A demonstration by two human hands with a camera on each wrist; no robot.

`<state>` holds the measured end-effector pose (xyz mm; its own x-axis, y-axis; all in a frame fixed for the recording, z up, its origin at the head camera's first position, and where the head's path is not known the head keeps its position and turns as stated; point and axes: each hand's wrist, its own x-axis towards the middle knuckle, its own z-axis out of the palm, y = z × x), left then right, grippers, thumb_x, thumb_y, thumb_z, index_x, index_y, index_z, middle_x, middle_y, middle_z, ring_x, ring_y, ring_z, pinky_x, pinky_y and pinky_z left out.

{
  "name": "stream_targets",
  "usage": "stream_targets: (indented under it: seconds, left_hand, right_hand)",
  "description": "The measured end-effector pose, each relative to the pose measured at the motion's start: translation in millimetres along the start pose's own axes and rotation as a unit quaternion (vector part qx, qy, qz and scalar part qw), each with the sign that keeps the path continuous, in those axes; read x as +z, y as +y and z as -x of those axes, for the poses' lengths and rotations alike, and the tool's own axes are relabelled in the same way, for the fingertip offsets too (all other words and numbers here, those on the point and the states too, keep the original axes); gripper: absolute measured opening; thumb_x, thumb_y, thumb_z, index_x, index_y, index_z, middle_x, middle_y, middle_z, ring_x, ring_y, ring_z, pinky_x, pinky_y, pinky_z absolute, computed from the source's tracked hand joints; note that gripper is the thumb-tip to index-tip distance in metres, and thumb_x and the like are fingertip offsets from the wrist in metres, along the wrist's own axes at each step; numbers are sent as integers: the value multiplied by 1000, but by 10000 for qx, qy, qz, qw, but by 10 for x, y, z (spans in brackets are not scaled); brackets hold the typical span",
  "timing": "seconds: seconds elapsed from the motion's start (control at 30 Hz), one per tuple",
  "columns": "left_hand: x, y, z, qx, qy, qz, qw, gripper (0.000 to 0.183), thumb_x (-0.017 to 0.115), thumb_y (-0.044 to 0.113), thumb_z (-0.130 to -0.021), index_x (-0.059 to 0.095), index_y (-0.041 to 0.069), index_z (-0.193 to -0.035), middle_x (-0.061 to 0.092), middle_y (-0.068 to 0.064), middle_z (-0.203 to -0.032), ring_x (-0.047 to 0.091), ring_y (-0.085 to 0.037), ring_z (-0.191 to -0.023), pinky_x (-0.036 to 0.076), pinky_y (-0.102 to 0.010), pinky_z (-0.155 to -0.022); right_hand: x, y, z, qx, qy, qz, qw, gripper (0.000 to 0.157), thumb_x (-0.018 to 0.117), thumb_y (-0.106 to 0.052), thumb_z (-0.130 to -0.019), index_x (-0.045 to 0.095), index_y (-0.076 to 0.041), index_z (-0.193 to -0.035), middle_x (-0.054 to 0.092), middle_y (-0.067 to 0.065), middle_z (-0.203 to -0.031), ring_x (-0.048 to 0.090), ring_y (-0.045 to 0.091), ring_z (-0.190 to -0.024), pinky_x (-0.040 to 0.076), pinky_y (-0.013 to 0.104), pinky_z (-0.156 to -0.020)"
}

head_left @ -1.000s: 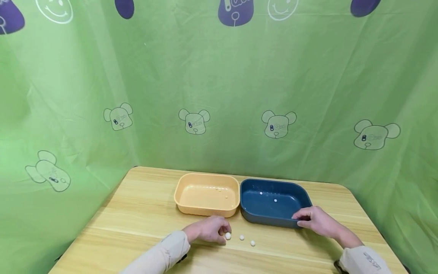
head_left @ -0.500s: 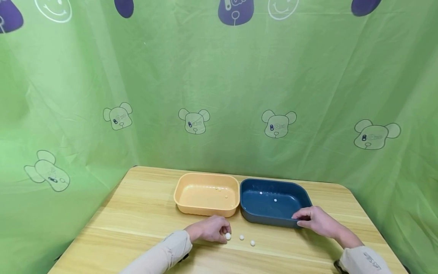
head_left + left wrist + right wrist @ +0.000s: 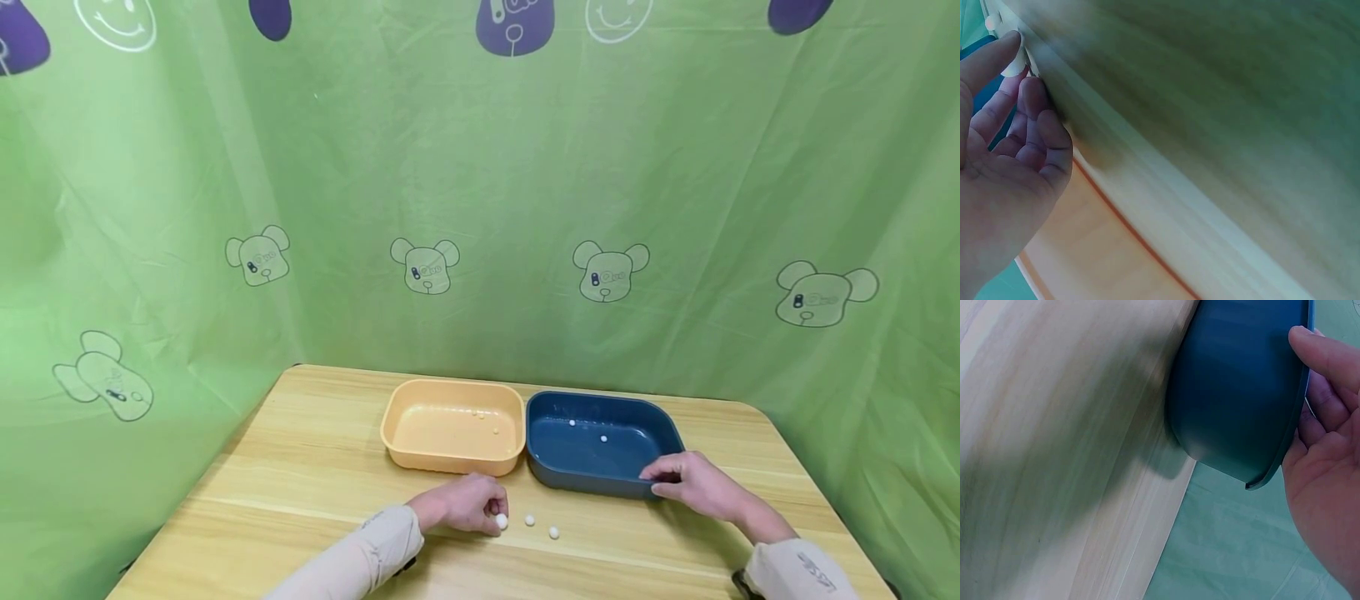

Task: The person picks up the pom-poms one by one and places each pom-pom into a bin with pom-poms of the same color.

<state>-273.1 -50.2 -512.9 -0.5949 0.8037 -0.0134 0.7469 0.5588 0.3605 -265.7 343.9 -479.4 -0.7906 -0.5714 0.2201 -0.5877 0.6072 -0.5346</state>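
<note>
Between the thumb and fingertips of my left hand (image 3: 469, 502) is a small white ball (image 3: 502, 522), pinched close over the wooden table. The left wrist view shows the ball (image 3: 1014, 66) partly hidden by the thumb. Two more white balls, a nearer one (image 3: 553, 533) and a smaller-looking one (image 3: 529, 520), lie just to the right. My right hand (image 3: 696, 485) grips the dark blue basin (image 3: 588, 483) by its front right rim. Its thumb presses the outer wall and the other fingers reach inside.
A light orange basin (image 3: 450, 462) stands left of the blue one, side by side, with several tiny pale bits inside. Two white balls, one of them here (image 3: 603, 439), lie in the blue basin. Green printed curtain (image 3: 480, 167) surrounds the wooden table (image 3: 300, 467).
My left fingers have closed on the white ball and shifted it very slightly right and toward me. The right hand and both basins have stayed in place.
</note>
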Motion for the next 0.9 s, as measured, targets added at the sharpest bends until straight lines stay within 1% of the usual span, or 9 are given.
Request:
stream_targets:
  seconds: [0.1, 0.33, 0.47, 0.57, 0.63, 0.9]
  left_hand:
    - [-3, 7, 3, 17, -2, 54, 10000, 15, 78, 22, -75, 64, 21, -82, 52, 16, -75, 44, 4, -69, 36, -10, -64]
    - [-12, 16, 3, 207, 64, 146, 9997, 15, 77, 25, -77, 63, 21, -82, 52, 18, -76, 46, 6, -69, 37, -10, -64]
    - [-52, 51, -6, 160, 83, 429, 9989, 13, 76, 24, -79, 63, 20, -82, 53, 17, -77, 47, 5, -70, 39, -11, -65]
    - [-86, 87, -13, 27, 48, 686, 9976, 12, 75, 23, -80, 63, 21, -83, 53, 16, -78, 48, 5, -71, 40, -12, -65]
    - [-104, 110, -16, 1, 58, 801, 9968, 11, 74, 23, -81, 64, 21, -83, 53, 16, -79, 48, 4, -71, 41, -12, -65]
    - [-194, 170, -31, 189, 256, 941, 9950, 8, 70, 23, -85, 66, 17, -89, 53, 15, -82, 49, 4, -74, 42, -12, -68]
  right_hand:
    - [-5, -13, -2, 5, 7, -9, 10000, 13, 70, -6, -82, 72, -12, -93, 69, -5, -92, 60, 5, -86, 49, 24, -72]
    - [-21, -29, -6, 80, -118, -78, 9999, 11, 70, -9, -84, 72, -13, -94, 69, -5, -93, 60, 4, -86, 49, 25, -72]
    - [-19, -20, -1, 55, -106, -94, 9999, 11, 70, -9, -84, 72, -13, -94, 69, -5, -93, 60, 4, -86, 49, 24, -72]
    - [-16, -16, 3, 49, -78, -73, 9999, 11, 70, -8, -84, 72, -12, -94, 69, -5, -93, 60, 4, -86, 49, 24, -72]
    - [-14, -16, 5, 43, -61, -57, 10000, 11, 70, -7, -83, 72, -12, -93, 69, -5, -93, 60, 4, -86, 49, 24, -72]
    - [-18, -24, 1, 5, -60, -53, 10000, 11, 70, -8, -83, 72, -12, -94, 69, -5, -93, 60, 5, -86, 49, 24, -72]
